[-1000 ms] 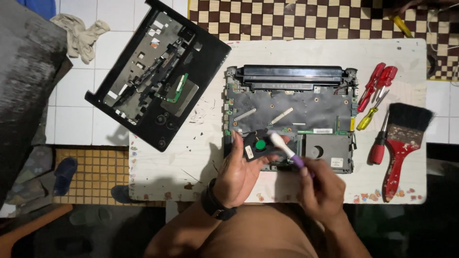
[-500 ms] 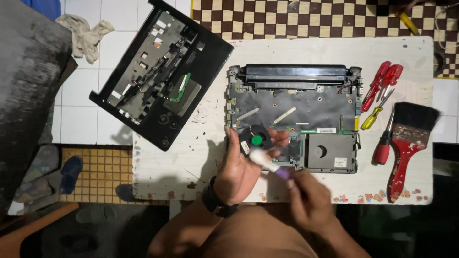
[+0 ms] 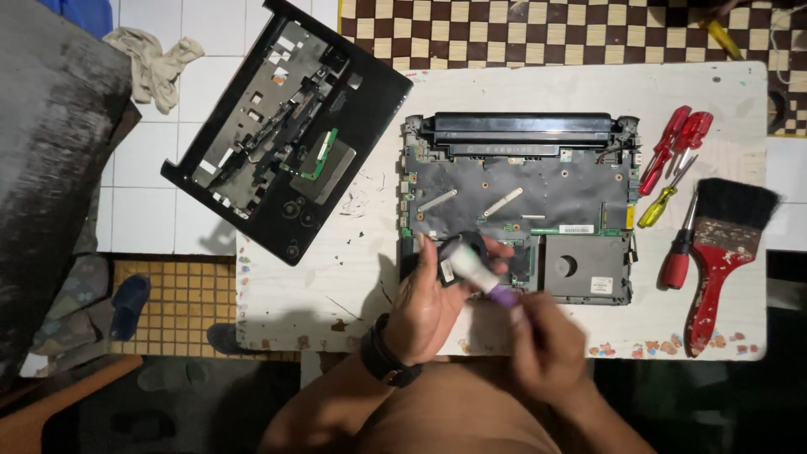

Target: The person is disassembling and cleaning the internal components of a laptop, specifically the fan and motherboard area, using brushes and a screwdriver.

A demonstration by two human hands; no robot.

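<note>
An opened laptop base [image 3: 521, 189] with its circuit board bare lies on a white table [image 3: 353, 252]. My left hand [image 3: 433, 298], with a black wristwatch, holds a small round black fan part [image 3: 461, 252] over the base's near left corner. My right hand [image 3: 546, 345], blurred, grips a white tube with a purple cap [image 3: 487, 284], its tip against the fan part.
A black laptop top cover [image 3: 286, 143] lies tilted, overhanging the table's left edge. Red and yellow screwdrivers [image 3: 672, 168] and a red-handled paintbrush [image 3: 723, 244] lie at the right. A cloth [image 3: 155, 63] and a sandal [image 3: 126, 303] are on the tiled floor.
Both hands have drawn the fan part and tube slightly toward me and lower. The green spot on the fan is no longer visible, and the right hand is blurred by motion.
</note>
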